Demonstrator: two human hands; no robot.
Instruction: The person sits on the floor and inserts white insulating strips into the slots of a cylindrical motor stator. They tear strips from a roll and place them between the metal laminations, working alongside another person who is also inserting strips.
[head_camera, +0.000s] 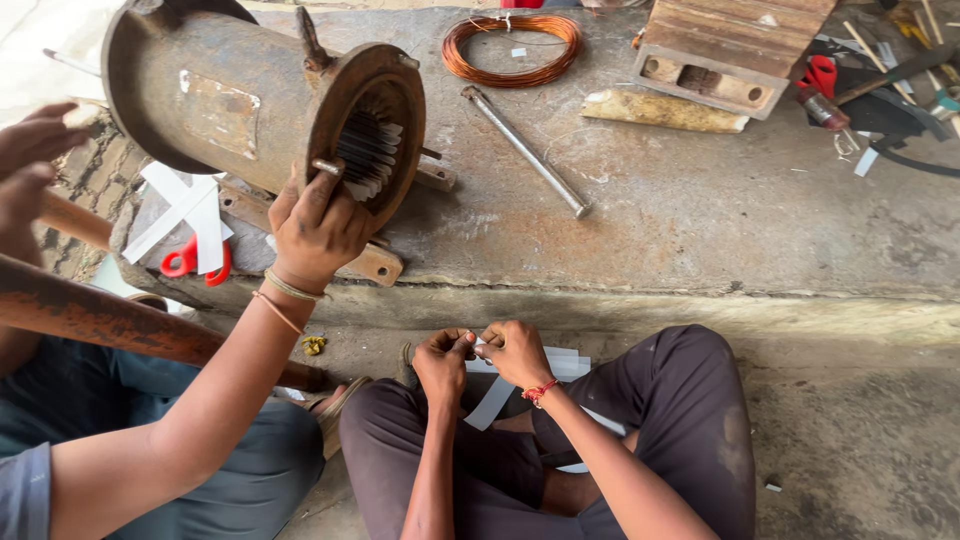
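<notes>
Hands: left hand (443, 362) and right hand (517, 350) at lower centre, over the lap, fingers of both pinched on one white paper strip (492, 398).
Co-worker: another person's hand (318, 228) grips rusty motor housing (262, 100), upper left.
Worktop: copper wire coil (512, 49), steel rod (526, 151), red scissors (196, 262).

A repair workshop: rusty motor housing (230, 95), copper wire coil (512, 48), scattered tools.

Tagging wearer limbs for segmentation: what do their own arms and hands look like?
Both forearms bare, no sleeves or gloves in view. Right hand has a red thread band at the wrist; left hand wears nothing. The arm with thin bangles at left is a co-worker's.
</notes>
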